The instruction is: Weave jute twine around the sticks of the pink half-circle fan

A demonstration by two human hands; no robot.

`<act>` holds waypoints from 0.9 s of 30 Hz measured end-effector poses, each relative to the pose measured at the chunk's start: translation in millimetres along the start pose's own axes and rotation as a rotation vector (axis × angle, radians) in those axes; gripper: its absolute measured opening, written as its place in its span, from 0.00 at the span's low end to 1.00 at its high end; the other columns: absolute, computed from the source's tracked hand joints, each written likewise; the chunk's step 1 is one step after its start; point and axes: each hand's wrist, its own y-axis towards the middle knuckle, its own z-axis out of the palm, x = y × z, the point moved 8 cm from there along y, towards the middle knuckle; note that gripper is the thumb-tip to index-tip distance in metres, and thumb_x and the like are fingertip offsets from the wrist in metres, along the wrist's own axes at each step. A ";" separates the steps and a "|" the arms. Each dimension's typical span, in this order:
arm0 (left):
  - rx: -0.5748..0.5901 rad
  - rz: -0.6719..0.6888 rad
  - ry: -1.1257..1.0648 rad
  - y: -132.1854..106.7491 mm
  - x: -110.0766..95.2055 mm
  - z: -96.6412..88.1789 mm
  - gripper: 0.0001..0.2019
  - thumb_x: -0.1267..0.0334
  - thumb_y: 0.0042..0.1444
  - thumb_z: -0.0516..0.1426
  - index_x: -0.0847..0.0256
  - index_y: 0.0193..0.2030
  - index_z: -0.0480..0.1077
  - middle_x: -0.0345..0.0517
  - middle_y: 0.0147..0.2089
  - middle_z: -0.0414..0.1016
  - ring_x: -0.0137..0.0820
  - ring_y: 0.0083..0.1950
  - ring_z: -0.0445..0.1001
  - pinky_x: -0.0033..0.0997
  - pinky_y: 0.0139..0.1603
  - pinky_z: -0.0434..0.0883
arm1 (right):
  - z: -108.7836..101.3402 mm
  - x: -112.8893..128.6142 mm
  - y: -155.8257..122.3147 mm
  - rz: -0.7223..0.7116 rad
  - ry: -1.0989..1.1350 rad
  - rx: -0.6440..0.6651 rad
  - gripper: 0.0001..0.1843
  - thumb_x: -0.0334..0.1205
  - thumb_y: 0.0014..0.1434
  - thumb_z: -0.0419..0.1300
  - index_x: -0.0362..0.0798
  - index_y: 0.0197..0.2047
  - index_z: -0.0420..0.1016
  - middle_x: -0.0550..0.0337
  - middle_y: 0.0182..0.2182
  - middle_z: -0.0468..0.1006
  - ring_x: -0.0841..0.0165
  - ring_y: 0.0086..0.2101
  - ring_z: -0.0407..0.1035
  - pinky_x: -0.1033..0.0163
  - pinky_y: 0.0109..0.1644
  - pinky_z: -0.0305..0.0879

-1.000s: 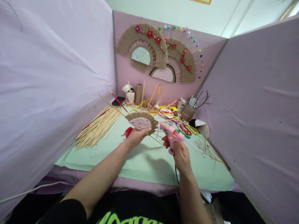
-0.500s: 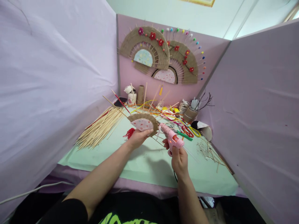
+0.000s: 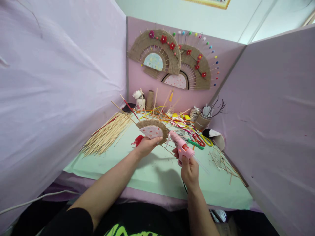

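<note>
My left hand [image 3: 145, 146] grips the bottom of a small half-made fan [image 3: 153, 129]: a pink dotted paper half-circle ringed with jute cord, thin sticks fanning upward from it and a red tassel [image 3: 137, 141] hanging at its left. My right hand [image 3: 190, 168] is wrapped round the handle of a pink hot glue gun [image 3: 181, 148]. The gun's nozzle points up-left and sits right at the fan's right edge. Both are held above the pale green table mat [image 3: 157, 170].
A pile of bamboo skewers [image 3: 105, 134] lies at the left. Coloured sticks, scissors [image 3: 200, 140], cups [image 3: 201, 122] and a twine spool [image 3: 149, 99] crowd the back. Stick scraps [image 3: 221, 160] litter the right. Two finished fans [image 3: 172, 62] hang on the purple back partition.
Hands, fan and glue gun keep the same hold and relative pose; the view has shifted slightly, so everything sits a little further right and lower.
</note>
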 end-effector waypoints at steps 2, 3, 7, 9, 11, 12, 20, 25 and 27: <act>-0.012 0.000 0.004 -0.3 -0.5 -0.4 0.17 0.67 0.42 0.66 0.64 0.42 0.76 0.50 0.43 0.79 0.39 0.47 0.75 0.43 0.54 0.67 | 0.1 -0.1 0.2 0.000 -0.005 -0.001 0.21 0.52 0.62 0.50 0.45 0.40 0.76 0.52 0.35 0.78 0.68 0.31 0.70 0.65 0.29 0.65; -0.017 0.000 0.005 -0.4 -0.6 -0.6 0.17 0.66 0.41 0.66 0.64 0.41 0.76 0.50 0.43 0.79 0.39 0.48 0.75 0.43 0.54 0.67 | 0.2 -0.2 0.3 0.001 -0.009 -0.001 0.21 0.52 0.62 0.50 0.45 0.40 0.76 0.52 0.35 0.78 0.68 0.31 0.70 0.65 0.29 0.65; -0.017 -0.004 0.001 -0.1 0.4 -0.8 0.17 0.66 0.41 0.66 0.64 0.41 0.76 0.50 0.43 0.79 0.39 0.48 0.74 0.44 0.55 0.66 | -0.3 -0.9 0.8 0.001 -0.022 -0.002 0.21 0.52 0.62 0.50 0.45 0.40 0.76 0.52 0.35 0.78 0.67 0.31 0.70 0.65 0.29 0.65; -0.017 -0.005 -0.004 0.6 1.3 -1.5 0.18 0.66 0.41 0.66 0.63 0.42 0.76 0.50 0.44 0.79 0.39 0.48 0.74 0.44 0.55 0.66 | -0.6 -1.0 1.0 0.001 -0.025 -0.004 0.21 0.52 0.62 0.50 0.45 0.40 0.76 0.52 0.35 0.78 0.68 0.31 0.70 0.65 0.29 0.65; -0.019 -0.002 -0.009 1.3 2.0 -2.3 0.18 0.67 0.41 0.66 0.63 0.42 0.76 0.50 0.45 0.78 0.39 0.49 0.74 0.45 0.56 0.65 | -0.9 -0.8 1.2 0.001 -0.029 -0.005 0.21 0.52 0.62 0.50 0.45 0.40 0.76 0.52 0.35 0.78 0.67 0.31 0.70 0.65 0.29 0.65; -0.019 -0.002 -0.010 1.6 2.4 -2.5 0.18 0.67 0.41 0.66 0.63 0.42 0.76 0.50 0.45 0.78 0.39 0.49 0.74 0.45 0.56 0.65 | -1.0 -0.4 1.2 0.001 -0.033 -0.004 0.21 0.52 0.61 0.50 0.45 0.40 0.76 0.52 0.35 0.78 0.67 0.31 0.70 0.65 0.29 0.65; -0.034 -0.008 -0.024 -0.1 1.6 -2.5 0.17 0.68 0.41 0.66 0.63 0.42 0.76 0.50 0.44 0.79 0.39 0.48 0.74 0.45 0.55 0.66 | -0.8 2.6 0.8 -0.007 -0.039 -0.005 0.23 0.54 0.61 0.49 0.45 0.39 0.76 0.51 0.34 0.78 0.66 0.31 0.70 0.64 0.29 0.65; -0.036 -0.019 -0.021 -0.1 1.5 -2.1 0.18 0.67 0.40 0.67 0.63 0.41 0.76 0.50 0.45 0.78 0.40 0.50 0.74 0.46 0.56 0.65 | -0.7 1.3 0.7 0.000 -0.050 -0.003 0.23 0.54 0.61 0.49 0.45 0.39 0.76 0.51 0.34 0.78 0.66 0.31 0.70 0.64 0.29 0.65; -0.040 -0.012 -0.016 0.2 1.4 -2.7 0.18 0.67 0.40 0.67 0.63 0.42 0.76 0.50 0.44 0.79 0.40 0.50 0.74 0.46 0.56 0.65 | -0.9 1.3 0.7 0.002 -0.049 -0.003 0.23 0.54 0.61 0.49 0.45 0.39 0.76 0.52 0.33 0.78 0.67 0.30 0.69 0.64 0.28 0.64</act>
